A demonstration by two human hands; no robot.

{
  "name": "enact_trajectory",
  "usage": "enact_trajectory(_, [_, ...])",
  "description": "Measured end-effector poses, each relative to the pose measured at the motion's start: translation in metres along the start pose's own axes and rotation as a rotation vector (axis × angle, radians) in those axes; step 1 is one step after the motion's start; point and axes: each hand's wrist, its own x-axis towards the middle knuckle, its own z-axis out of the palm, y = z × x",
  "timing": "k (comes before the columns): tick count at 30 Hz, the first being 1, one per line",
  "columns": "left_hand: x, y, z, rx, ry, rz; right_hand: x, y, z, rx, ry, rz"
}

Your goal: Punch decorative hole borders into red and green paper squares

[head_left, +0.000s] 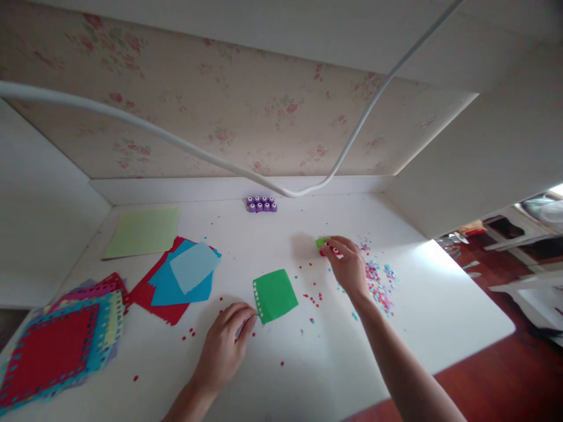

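Observation:
A green paper square (276, 296) lies on the white table with a row of punched holes along its left edge. My left hand (226, 340) pinches its lower left corner between thumb and fingers. Farther right and back, my right hand (347, 261) is closed on a small craft punch, partly hidden by the fingers. Green and red punch bodies (322, 242) show at the fingertips; how many I cannot tell. Beside that hand lies a heap of coloured paper confetti (379, 287). Red paper dots (315, 298) are scattered between my hands.
Purple craft punches (261, 204) stand in two rows by the back ledge. Blue and red sheets (182, 281), a pale green sheet (143, 231) and a stack of hole-edged papers (53, 351) lie left. A white cable (185, 143) hangs across the front.

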Motion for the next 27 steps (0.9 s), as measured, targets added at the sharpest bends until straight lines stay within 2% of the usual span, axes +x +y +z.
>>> enact_trajectory(2, [0.000,-0.002,0.002,0.012,-0.004,-0.004,0.019,0.020,0.006,-0.113,0.016,0.009])
enact_trajectory(5, [0.000,-0.003,0.004,0.032,-0.013,0.009,0.033,0.037,0.016,-0.209,-0.035,0.043])
enact_trajectory(12, [-0.001,-0.003,0.003,0.033,-0.016,0.006,0.037,0.043,0.026,-0.386,-0.161,0.068])
enact_trajectory(16, [0.001,-0.002,0.002,0.036,-0.015,0.012,0.043,0.025,0.026,-0.395,-0.154,-0.018])
enact_trajectory(19, [0.002,0.000,0.001,0.029,-0.027,0.004,0.053,0.000,0.041,-0.267,-0.254,-0.081])
enact_trajectory(23, [0.003,0.001,-0.001,0.007,-0.052,-0.036,0.078,-0.032,0.083,-0.117,-0.428,-0.164])
enact_trajectory(27, [0.003,-0.002,-0.001,-0.023,-0.013,-0.058,0.108,-0.052,0.127,-0.119,-0.458,-0.217])
